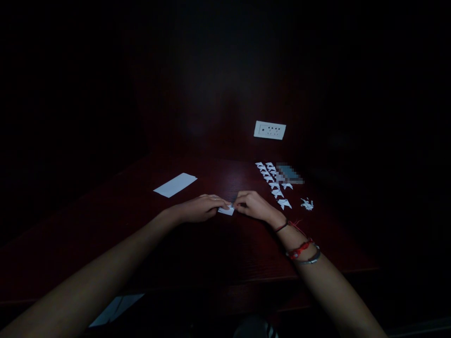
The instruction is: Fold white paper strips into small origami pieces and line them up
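Note:
A small white piece of paper (227,211) lies on the dark red table (197,253) in the middle of the view. My left hand (200,208) pinches its left side with closed fingers. My right hand (252,205) pinches its right side, fingers curled onto it. The right wrist wears red and dark bracelets (302,250).
Several small folded white paper pieces (273,182) lie in rows right of my hands, with one more crumpled piece (307,203) farther right. A white sheet (175,184) lies at back left. A white wall socket (269,130) is behind. Another white sheet (116,309) shows below the table's front edge.

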`<state>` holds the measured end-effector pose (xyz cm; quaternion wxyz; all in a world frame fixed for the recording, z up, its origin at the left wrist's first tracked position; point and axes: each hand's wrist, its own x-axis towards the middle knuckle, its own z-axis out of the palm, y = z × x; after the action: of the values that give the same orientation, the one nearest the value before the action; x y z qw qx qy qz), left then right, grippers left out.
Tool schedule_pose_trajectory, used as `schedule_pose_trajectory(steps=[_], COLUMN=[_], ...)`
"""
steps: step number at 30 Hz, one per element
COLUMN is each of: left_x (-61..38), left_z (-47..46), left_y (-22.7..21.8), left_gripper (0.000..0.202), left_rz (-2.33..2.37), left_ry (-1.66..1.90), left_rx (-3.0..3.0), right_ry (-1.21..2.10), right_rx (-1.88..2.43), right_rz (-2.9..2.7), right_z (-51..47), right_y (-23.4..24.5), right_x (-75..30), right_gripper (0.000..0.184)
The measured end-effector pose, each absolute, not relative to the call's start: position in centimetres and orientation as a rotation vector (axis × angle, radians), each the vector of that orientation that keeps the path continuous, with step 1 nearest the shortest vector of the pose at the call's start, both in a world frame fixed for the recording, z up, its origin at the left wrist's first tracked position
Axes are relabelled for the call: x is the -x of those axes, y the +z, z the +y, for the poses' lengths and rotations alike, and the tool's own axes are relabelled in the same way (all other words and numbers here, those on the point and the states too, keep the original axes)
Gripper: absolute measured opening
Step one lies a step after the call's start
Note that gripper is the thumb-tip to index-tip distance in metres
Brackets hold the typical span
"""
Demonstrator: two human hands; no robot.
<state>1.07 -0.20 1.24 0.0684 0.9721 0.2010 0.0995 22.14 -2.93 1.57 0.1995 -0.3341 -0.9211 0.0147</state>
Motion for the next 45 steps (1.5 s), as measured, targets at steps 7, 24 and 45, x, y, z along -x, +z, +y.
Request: schedule_pose_trajectory(steps=[7, 24, 45], left_x=[-1.0, -1.2, -1.1], left_z=[-0.5, -0.5, -0.4], left_y=[1.4, 1.3, 1.4], left_gripper=[0.040, 0.040, 0.050], left_rz=[0.642, 0.608, 0.603], left_ry=[0.297, 0.299, 0.287], left_rx=[-2.918, -2.946, -2.961], right_ry=[-0.083, -0.449, -0.264], right_rx=[0.956, 1.069, 1.212], right_rz=[-2.653, -2.748, -2.846], right_z=[-3.2, -3.5, -4.8], right_y=[1.6, 2.0, 3.5], right_x=[-22.4, -21.9, -22.4], right_gripper=[0.015, 0.022, 0.025])
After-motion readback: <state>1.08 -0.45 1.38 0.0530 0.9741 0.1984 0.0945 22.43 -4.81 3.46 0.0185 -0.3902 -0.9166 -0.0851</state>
